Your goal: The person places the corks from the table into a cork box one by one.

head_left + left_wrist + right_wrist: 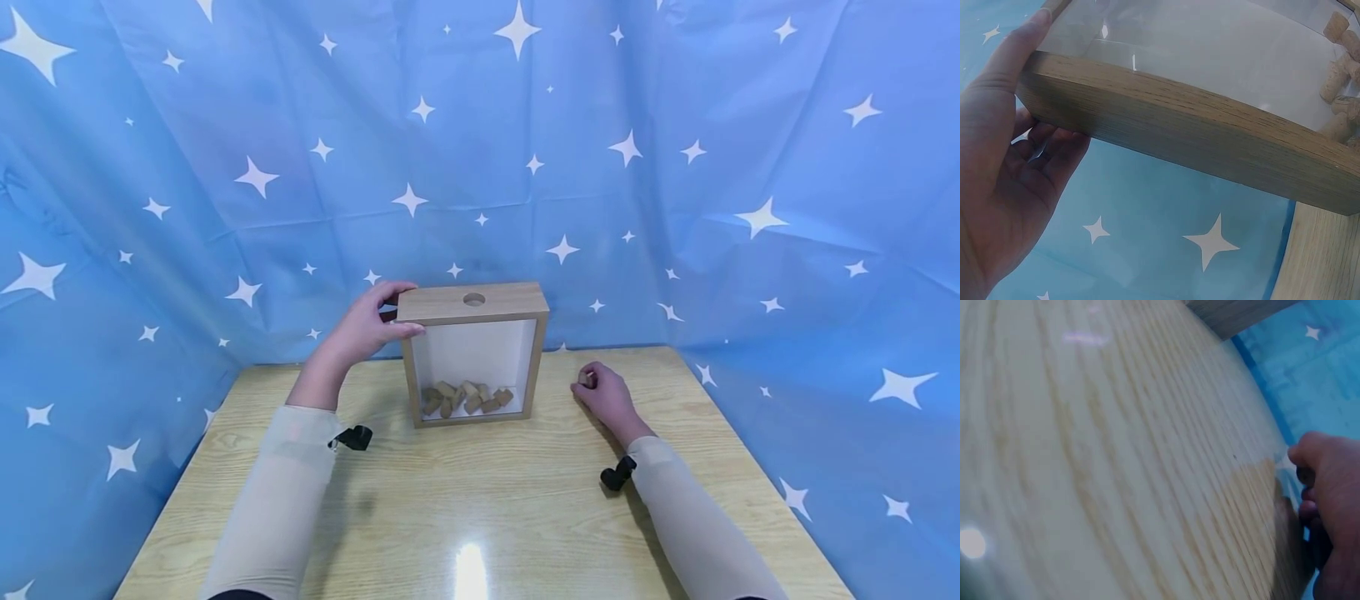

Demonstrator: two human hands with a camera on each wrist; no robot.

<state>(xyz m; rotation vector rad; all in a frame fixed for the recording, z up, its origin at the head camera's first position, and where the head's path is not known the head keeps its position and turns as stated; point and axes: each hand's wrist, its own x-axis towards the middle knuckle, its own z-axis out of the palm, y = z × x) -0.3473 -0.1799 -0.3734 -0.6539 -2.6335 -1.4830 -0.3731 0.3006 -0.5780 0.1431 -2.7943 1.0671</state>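
Observation:
A wooden shadow box (538, 367) with a clear front and a round hole in its top stands upright near the table's back edge. Several corks (472, 404) lie heaped at its bottom; the left wrist view shows these corks (1335, 81) closer. My left hand (367, 329) grips the upper left corner of the box, thumb at the front and fingers behind. To the right of the box, my right hand (606, 400) pinches a cork (585, 380) low over the table. In the right wrist view, the fingers mostly hide that cork (1305, 476).
A light wood-grain table (450, 492) carries the box. Behind it and along both sides hangs a blue curtain (480, 167) with white stars. A small black device is strapped to each sleeve near the wrist.

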